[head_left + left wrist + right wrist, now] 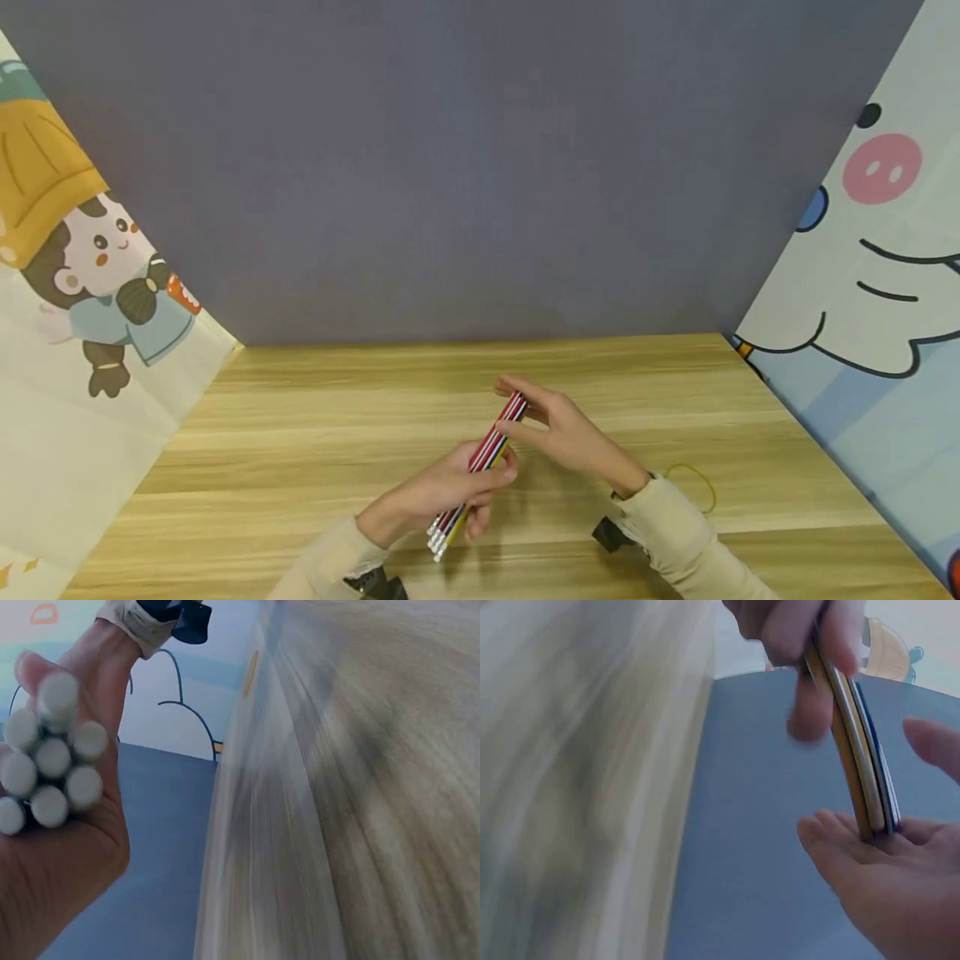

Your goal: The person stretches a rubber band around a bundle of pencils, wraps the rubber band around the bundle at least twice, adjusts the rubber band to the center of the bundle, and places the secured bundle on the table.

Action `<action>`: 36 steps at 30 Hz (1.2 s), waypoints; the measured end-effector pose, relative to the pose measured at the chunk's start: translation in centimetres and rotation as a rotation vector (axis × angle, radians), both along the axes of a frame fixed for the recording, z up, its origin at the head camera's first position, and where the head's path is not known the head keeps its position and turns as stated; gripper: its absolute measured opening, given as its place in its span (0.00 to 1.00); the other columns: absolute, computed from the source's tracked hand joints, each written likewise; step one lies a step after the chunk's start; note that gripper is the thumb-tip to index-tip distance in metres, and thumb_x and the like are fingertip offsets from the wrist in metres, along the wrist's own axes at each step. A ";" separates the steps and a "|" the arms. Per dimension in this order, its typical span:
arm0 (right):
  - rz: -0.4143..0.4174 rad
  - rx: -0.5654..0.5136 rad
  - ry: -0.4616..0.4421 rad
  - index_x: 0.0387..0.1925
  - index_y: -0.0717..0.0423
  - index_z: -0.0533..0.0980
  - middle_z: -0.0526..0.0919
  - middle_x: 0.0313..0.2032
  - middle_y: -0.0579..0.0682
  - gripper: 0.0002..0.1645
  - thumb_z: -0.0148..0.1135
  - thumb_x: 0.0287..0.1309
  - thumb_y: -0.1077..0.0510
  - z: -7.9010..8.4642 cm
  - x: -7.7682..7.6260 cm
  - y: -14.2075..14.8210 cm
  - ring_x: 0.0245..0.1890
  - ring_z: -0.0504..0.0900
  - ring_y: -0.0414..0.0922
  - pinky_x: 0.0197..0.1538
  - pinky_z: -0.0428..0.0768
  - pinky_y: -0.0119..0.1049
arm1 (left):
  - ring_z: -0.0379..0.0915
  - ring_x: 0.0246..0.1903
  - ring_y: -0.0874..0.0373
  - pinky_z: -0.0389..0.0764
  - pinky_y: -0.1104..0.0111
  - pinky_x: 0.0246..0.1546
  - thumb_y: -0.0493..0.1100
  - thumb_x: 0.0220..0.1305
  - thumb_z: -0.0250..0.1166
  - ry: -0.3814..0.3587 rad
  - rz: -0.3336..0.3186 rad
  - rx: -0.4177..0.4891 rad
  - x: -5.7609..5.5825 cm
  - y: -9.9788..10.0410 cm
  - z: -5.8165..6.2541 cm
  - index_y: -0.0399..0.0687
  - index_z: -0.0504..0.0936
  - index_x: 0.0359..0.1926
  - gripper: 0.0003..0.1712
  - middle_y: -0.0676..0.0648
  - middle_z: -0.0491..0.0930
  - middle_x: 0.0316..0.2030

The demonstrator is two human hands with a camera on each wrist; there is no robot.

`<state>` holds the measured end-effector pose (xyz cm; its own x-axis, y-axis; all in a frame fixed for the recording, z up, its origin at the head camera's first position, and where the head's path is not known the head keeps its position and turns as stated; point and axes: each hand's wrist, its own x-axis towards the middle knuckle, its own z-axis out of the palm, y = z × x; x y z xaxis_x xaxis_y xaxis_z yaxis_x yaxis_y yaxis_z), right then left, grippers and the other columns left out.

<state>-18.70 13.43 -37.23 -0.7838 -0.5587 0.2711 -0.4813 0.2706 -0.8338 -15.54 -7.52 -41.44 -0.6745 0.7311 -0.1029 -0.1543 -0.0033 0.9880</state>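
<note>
Pencil bundle (492, 447) held aslant, partly hidden

The left hand (442, 483) curls its fingers round the bundle above the wooden table (315, 408), covering its middle. The right hand (567, 433) extends its fingers, palm under the upper ends, whose tips are hard to make out. The left wrist view cuts off the gripping fingers.

Right in front of me the wood-grained tabletop (337, 392) is pale yellow, with darker brownish streaks running from side to side. A thin yellow band, like a rubber band (699, 475), lies on it in a loose loop, only part of its curve in sight. Beyond the band the wood runs to a straight far edge; it stretches much farther to the band's left than to its right, with soft shadows on that longer side.
</note>
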 end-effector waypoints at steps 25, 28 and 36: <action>0.068 -0.191 -0.143 0.70 0.61 0.65 0.76 0.62 0.62 0.30 0.58 0.70 0.61 -0.5 -0.1 -0.7 0.61 0.77 0.54 0.62 0.76 0.35 | 0.79 0.15 0.57 0.83 0.66 0.16 0.45 0.77 0.54 -0.037 -0.017 0.113 0.1 0.8 -0.7 0.42 0.65 0.60 0.18 0.52 0.73 0.15; 0.070 -0.169 -0.144 0.69 0.62 0.65 0.77 0.61 0.63 0.30 0.59 0.70 0.61 -0.3 -0.2 -0.4 0.59 0.79 0.51 0.62 0.76 0.35 | 0.80 0.16 0.56 0.82 0.66 0.16 0.45 0.77 0.54 -0.055 -0.014 0.133 0.3 0.9 -0.7 0.42 0.63 0.62 0.20 0.48 0.77 0.20; 0.065 -0.187 -0.160 0.69 0.63 0.65 0.77 0.60 0.63 0.29 0.58 0.70 0.61 -0.1 0.0 -0.7 0.51 0.83 0.51 0.41 0.86 0.38 | 0.83 0.20 0.55 0.86 0.63 0.21 0.40 0.77 0.52 -0.016 -0.003 0.225 0.6 1.2 -0.2 0.40 0.55 0.69 0.26 0.43 0.82 0.29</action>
